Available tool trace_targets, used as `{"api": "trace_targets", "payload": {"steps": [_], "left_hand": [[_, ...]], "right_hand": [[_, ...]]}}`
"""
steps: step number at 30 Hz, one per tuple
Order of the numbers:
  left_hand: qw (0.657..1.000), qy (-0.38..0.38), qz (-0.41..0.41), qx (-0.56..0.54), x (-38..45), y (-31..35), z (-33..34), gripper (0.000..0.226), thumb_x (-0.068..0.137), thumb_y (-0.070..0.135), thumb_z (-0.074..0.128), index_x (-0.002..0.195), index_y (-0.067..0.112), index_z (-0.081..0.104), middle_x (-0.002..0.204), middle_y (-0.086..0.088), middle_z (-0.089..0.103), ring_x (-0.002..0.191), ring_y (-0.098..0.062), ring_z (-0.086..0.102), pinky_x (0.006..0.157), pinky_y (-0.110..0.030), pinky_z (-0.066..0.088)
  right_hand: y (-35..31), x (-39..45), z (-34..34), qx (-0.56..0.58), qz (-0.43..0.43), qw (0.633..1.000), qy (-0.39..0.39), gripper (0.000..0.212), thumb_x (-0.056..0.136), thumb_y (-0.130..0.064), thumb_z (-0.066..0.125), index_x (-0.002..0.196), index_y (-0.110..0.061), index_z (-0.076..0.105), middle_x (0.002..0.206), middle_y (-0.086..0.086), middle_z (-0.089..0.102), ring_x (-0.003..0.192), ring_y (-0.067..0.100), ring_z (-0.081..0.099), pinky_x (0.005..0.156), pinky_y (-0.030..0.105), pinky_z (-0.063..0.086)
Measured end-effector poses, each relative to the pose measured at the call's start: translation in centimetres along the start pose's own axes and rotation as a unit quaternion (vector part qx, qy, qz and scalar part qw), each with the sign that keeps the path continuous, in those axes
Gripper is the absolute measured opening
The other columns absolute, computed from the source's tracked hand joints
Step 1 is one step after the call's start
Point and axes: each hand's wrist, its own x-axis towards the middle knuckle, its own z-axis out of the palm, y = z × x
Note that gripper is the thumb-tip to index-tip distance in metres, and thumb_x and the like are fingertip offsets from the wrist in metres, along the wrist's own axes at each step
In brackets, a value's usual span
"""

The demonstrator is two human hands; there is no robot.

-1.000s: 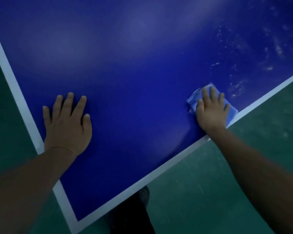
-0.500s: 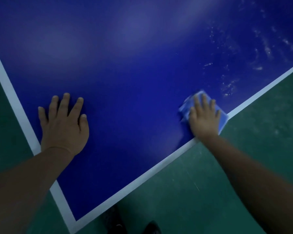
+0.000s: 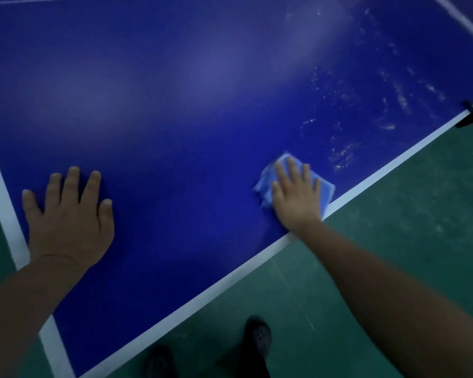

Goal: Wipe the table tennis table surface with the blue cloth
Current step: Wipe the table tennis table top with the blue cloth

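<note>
Dim light falls on a scuffed green floor (image 3: pixel 410 241).

The scene is dim and slightly soft throughout. A pale, diffuse sheen of overhead light spreads across the middle of the glossy dark blue table tennis table (image 3: pixel 175 110). The green floor (image 3: pixel 393 241) beyond its white edge lines sits murky, the dark shoes (image 3: pixel 257 339) blurred.

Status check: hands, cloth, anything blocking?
Left hand flat on table. Right hand flat on blue cloth. White smears ahead, nothing blocking.
</note>
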Motion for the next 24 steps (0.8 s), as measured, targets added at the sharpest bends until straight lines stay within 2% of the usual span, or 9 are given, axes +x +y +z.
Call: {"api": "trace_targets", "payload": {"steps": [2,4,9,11,14,17,20,22,24], "left_hand": [[0.999,0.014,-0.012,-0.029,-0.9,1.6,-0.2,0.066,0.099,0.048,0.017,0.151,0.014,0.037,0.159,-0.017,0.03,0.147,-0.039,0.022,0.114,-0.067,0.012],[0.997,0.03,-0.013,-0.063,-1.7,4.7,-0.3,0.064,0.099,0.046,0.02,0.15,0.012,0.039,0.159,-0.017,0.03,0.147,-0.038,0.024,0.115,-0.064,0.016],[0.993,0.043,-0.027,-0.107,-2.2,15.8,1.1,0.065,0.099,0.045,0.02,0.152,0.012,0.038,0.16,-0.016,0.03,0.149,-0.036,0.023,0.118,-0.062,0.015],[0.993,0.042,-0.014,-0.113,-2.1,19.8,2.0,0.065,0.099,0.046,0.02,0.153,0.012,0.036,0.162,-0.015,0.027,0.151,-0.034,0.018,0.12,-0.061,0.009],[0.995,0.026,-0.01,-0.097,-1.9,22.9,3.1,0.066,0.099,0.047,0.02,0.155,0.013,0.032,0.163,-0.013,0.023,0.153,-0.032,0.011,0.121,-0.06,0.004],[0.998,0.017,-0.005,-0.062,-1.7,23.2,3.7,0.066,0.098,0.046,0.022,0.154,0.012,0.033,0.162,-0.015,0.024,0.152,-0.034,0.013,0.12,-0.062,0.005],[0.998,0.008,-0.011,-0.057,-1.7,23.2,3.5,0.065,0.098,0.046,0.023,0.152,0.012,0.038,0.162,-0.015,0.026,0.151,-0.034,0.015,0.12,-0.062,0.005],[0.999,0.002,-0.014,-0.052,-1.7,23.3,3.5,0.065,0.099,0.045,0.022,0.152,0.013,0.04,0.161,-0.014,0.028,0.152,-0.032,0.015,0.12,-0.062,0.006],[0.999,0.0,-0.018,-0.051,-1.6,23.4,3.5,0.064,0.099,0.046,0.022,0.151,0.013,0.041,0.161,-0.013,0.029,0.152,-0.031,0.015,0.12,-0.062,0.007]], "right_hand": [[2.0,2.7,-1.0,0.047,0.12,0.992,0.003,0.058,0.103,-0.049,0.01,0.158,-0.035,0.0,0.167,-0.004,-0.006,0.152,0.028,-0.009,0.12,0.058,-0.001],[0.4,3.7,-0.9,0.059,0.144,0.988,0.004,0.057,0.104,-0.047,0.013,0.158,-0.034,-0.001,0.167,-0.003,-0.007,0.152,0.031,-0.01,0.12,0.06,-0.001],[-6.6,0.8,1.1,0.016,-0.222,0.975,-0.012,0.057,0.103,-0.05,0.01,0.158,-0.033,0.006,0.167,-0.004,-0.002,0.152,0.031,-0.012,0.119,0.059,-0.005],[-3.3,3.6,0.5,0.004,-0.245,0.969,-0.018,0.061,0.1,-0.052,0.003,0.158,-0.034,0.008,0.167,-0.005,0.002,0.153,0.031,-0.006,0.119,0.06,-0.001],[7.1,9.3,-0.6,-0.017,-0.065,0.997,0.029,0.064,0.096,-0.05,-0.001,0.158,-0.035,0.006,0.167,-0.006,0.003,0.152,0.035,0.002,0.118,0.06,0.007],[16.9,11.9,-3.0,0.047,0.139,0.989,0.022,0.055,0.105,-0.045,0.011,0.158,-0.033,0.004,0.167,-0.004,-0.002,0.152,0.031,-0.003,0.12,0.06,0.003],[16.1,11.2,-2.8,0.077,0.2,0.976,0.032,0.056,0.105,-0.044,0.014,0.159,-0.032,0.004,0.167,0.0,-0.002,0.152,0.033,-0.004,0.119,0.062,0.003],[11.0,8.5,-1.5,0.059,0.089,0.992,0.061,0.055,0.105,-0.04,0.019,0.158,-0.03,0.012,0.167,0.003,0.008,0.151,0.038,0.005,0.117,0.065,0.01],[6.2,4.0,0.2,0.022,-0.146,0.987,0.058,0.053,0.104,-0.041,0.021,0.156,-0.028,0.023,0.164,0.004,0.021,0.15,0.039,0.013,0.116,0.067,0.013]]}}
